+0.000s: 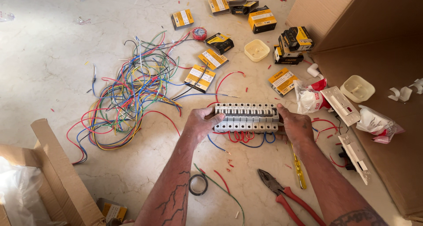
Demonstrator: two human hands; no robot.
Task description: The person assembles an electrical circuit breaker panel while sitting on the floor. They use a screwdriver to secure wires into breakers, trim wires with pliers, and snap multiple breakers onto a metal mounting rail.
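Both hands clamp a row of grey circuit breakers (246,118) on the floor (53,67): left hand (200,123) gripping its left end, right hand (296,125) its right, red pliers (286,196) nearby.

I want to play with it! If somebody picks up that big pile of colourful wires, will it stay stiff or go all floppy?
Probably floppy: the wire tangle lies in loose curls and loops on the floor. It would likely lift as one snarled clump, since the strands cross over each other. It looks light, as the strands are thin beside the row of breakers.
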